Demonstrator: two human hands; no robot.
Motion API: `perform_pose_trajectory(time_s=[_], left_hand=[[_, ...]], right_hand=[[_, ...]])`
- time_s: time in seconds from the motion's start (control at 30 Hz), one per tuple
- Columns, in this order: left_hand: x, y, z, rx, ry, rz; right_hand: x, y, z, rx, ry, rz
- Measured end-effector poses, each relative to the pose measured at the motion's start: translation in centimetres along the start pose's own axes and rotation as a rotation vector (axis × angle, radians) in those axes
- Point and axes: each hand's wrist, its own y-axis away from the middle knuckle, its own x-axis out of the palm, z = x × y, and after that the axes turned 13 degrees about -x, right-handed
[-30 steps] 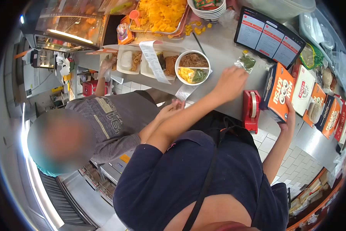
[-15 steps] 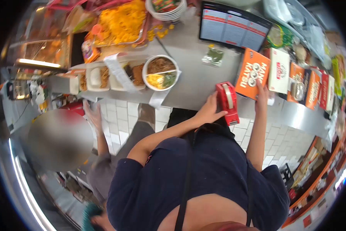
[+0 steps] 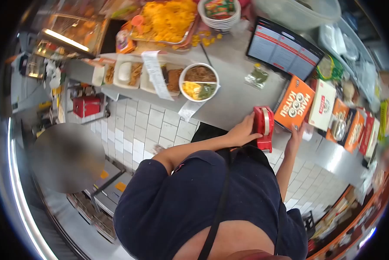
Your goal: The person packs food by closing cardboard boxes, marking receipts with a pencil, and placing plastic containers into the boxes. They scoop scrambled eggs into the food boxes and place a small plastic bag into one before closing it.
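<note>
A red tape dispenser (image 3: 263, 128) stood upright at the counter's (image 3: 233, 97) near edge, just left of an orange box (image 3: 295, 103).

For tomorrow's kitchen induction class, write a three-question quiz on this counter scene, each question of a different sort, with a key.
1. True or false: the left hand rests on the red plastic tape dispenser.
2. What does the right hand touch? A) the orange cardboard box B) the black menu tablet C) the round white divided bowl
3. Fill in: a long white paper ___ lies across the white food trays.

Key: 1 true; 2 A; 3 receipt.
</note>
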Motion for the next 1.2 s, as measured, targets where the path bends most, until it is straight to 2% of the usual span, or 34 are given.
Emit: perform_pose_trajectory(time_s=[0.03, 0.07, 0.1, 0.17, 0.2, 0.23, 0.27, 0.33, 0.4, 0.43, 0.5, 0.53, 0.57, 0.6, 0.63, 0.67, 0.7, 0.77, 0.83, 0.9, 0.97, 1.03, 1.1, 1.2], left_hand=[[-0.3, -0.1, -0.1, -0.014, 0.004, -0.029], [-0.5, 0.0, 0.0, -0.009, 0.049, 0.009], [-0.8, 0.2, 0.1, -0.004, 0.093, 0.053], [-2.9, 0.9, 0.4, -0.025, 0.062, -0.019], [-4.9, 1.4, 0.8, 0.014, 0.071, -0.008], [-6.6, 2.3, 1.5, 0.056, 0.079, 0.008], [-7.7, 3.5, 2.3, 0.052, 0.158, -0.140], [-10.2, 6.3, 4.2, -0.086, 0.242, -0.281], [-11.8, 8.5, 6.4, -0.208, 0.314, -0.372], [-12.2, 9.3, 7.9, -0.196, 0.310, -0.349], [-12.6, 9.8, 10.6, -0.120, -0.019, -0.614], [-13.1, 9.4, 10.9, -0.100, -0.010, -0.596], [-13.4, 9.2, 11.2, 0.017, -0.142, -0.623], [-13.8, 8.9, 11.5, 0.136, -0.273, -0.649], [-14.3, 8.3, 12.0, 0.150, -0.263, -0.631], [-14.7, 7.4, 12.5, 0.225, -0.334, -0.563], [-14.8, 6.7, 13.1, 0.300, -0.402, -0.492], [-14.9, 5.4, 14.5, 0.317, -0.425, -0.453], [-15.3, 4.4, 14.8, 0.354, -0.454, -0.417], [-15.8, 3.8, 14.1, 0.370, -0.564, -0.358], [-15.7, 2.7, 13.7, 0.396, -0.573, -0.341], [-15.3, 1.6, 13.1, 0.406, -0.591, -0.320], [-15.0, 0.0, 11.8, 0.417, -0.620, -0.361], [-15.0, -2.3, 9.7, 0.354, -0.621, -0.331]], right_hand=[[0.1, -0.3, 0.9, 0.044, -0.064, 0.031], [-0.1, -0.5, 1.9, 0.074, 0.081, 0.067], [0.2, -0.9, 5.3, 0.075, 0.076, 0.093], [1.4, -1.1, 11.7, 0.071, 0.869, 0.513], [2.4, -1.1, 12.5, 0.068, 0.862, 0.520], [3.8, -1.1, 13.1, -0.040, 0.599, 0.420], [5.3, -1.2, 13.8, -0.144, 0.337, 0.310], [11.8, -1.2, 16.6, -0.133, 0.339, 0.433], [19.1, -2.7, 14.6, -0.401, 0.434, 0.570], [23.0, -3.9, 12.7, -0.474, 0.445, 0.609], [29.9, -6.9, 8.4, -0.414, 0.755, 0.795], [32.0, -8.5, 6.8, -0.439, 0.861, 0.892], [33.0, -9.1, 6.0, -0.454, 0.967, 0.997], [33.3, -8.9, 6.1, -0.437, 0.984, 0.985], [33.6, -8.7, 6.2, -0.523, 0.988, 0.974], [33.7, -8.5, 6.2, -0.605, 0.991, 0.963], [33.6, -8.4, 6.1, -0.580, 1.009, 0.952], [32.8, -8.4, 5.7, -0.581, 1.198, 0.841], [30.0, -8.5, 4.7, -0.592, 1.240, 0.725], [26.4, -7.0, 5.5, -0.476, 1.058, 0.564], [22.6, -2.7, 6.7, -0.065, 0.443, 0.352], [22.0, 3.2, 6.6, 0.038, 0.020, 0.073], [22.7, 7.3, 6.8, 0.145, -0.011, 0.026], [21.8, 10.5, 5.4, 0.144, -0.023, -0.024]])
